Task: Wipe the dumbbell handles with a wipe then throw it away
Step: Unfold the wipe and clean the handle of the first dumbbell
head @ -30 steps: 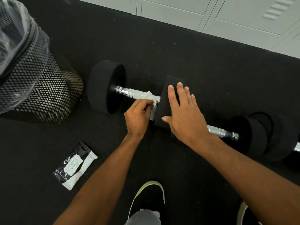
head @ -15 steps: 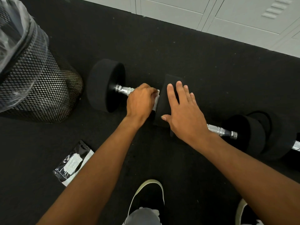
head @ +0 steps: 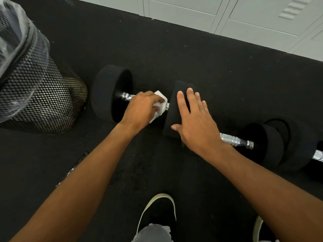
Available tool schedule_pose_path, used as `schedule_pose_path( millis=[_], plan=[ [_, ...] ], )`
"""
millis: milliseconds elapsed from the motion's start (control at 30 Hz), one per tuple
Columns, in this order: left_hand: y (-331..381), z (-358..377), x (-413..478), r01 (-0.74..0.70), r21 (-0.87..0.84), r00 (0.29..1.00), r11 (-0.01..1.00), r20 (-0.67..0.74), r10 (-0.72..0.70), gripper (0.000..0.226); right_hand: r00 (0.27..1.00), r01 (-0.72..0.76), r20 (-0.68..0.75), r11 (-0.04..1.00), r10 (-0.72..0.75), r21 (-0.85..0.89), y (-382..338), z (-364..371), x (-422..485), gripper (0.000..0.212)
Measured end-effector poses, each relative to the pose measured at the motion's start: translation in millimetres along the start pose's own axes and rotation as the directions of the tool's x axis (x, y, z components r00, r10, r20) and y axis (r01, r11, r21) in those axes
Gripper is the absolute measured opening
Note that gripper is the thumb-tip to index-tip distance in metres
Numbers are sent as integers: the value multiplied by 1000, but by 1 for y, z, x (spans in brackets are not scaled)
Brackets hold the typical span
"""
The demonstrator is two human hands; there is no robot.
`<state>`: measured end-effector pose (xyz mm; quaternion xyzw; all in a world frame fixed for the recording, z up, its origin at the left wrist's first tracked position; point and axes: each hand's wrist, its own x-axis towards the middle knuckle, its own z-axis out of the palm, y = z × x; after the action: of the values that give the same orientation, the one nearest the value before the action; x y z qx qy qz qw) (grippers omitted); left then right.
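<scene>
A white wipe (head: 160, 105) is being pressed against the chrome handle (head: 127, 97) of the nearest dumbbell (head: 108, 95), at the handle's right end, just beside the inner weight head (head: 172, 116). The wipe is being gripped by the left hand (head: 141, 109), whose fingers are curled over it and over the bar. One folded corner is showing above the knuckles and another part is hanging below the palm. Only a short stretch of bare chrome is being left visible, between the left hand and the outer weight head.

The inner weight head is being covered by the right hand (head: 195, 123), which is laid flat on it with fingers straight and slightly spread. Nothing is being held in that hand.

The dumbbell is lying on a black rubber floor (head: 174, 55). To its right, a second dumbbell (head: 267, 145) is lying in line with it, its chrome bar partly hidden behind the right wrist. A third dumbbell (head: 300, 145) is being cut off by the right edge of the view.

To the left of the wiped dumbbell, near its outer head, a black mesh bin (head: 43, 102) lined with a clear plastic bag (head: 12, 32) is standing. Pale lockers (head: 227, 14) are standing along the far edge of the floor. At the bottom, a dark shoe (head: 160, 210) with a pale sole is being seen between the two forearms.
</scene>
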<state>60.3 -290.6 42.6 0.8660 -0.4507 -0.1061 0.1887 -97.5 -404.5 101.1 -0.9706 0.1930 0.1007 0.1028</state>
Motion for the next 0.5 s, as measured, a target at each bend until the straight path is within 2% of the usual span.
schedule_pose_path(
  millis=[100,233,333,433,500],
  plan=[
    [-3,-4,8,46,41,999,998,-19,-45,27,1000,2,9,1000,-2,2,0,0,1,98],
    [6,-2,12,-49,78,999,996,27,47,23,1000,1,5,1000,-1,9,0,0,1,98],
    [8,-7,17,-27,82,997,996,80,20,25,1000,1,5,1000,-1,7,-1,0,1,97],
    [15,-21,39,-13,214,973,977,227,-37,27,1000,7,1,1000,-7,8,0,0,0,97],
    [19,-27,56,-1,243,937,970,339,-84,26,1000,7,1,1000,-7,7,0,0,0,97]
  ],
)
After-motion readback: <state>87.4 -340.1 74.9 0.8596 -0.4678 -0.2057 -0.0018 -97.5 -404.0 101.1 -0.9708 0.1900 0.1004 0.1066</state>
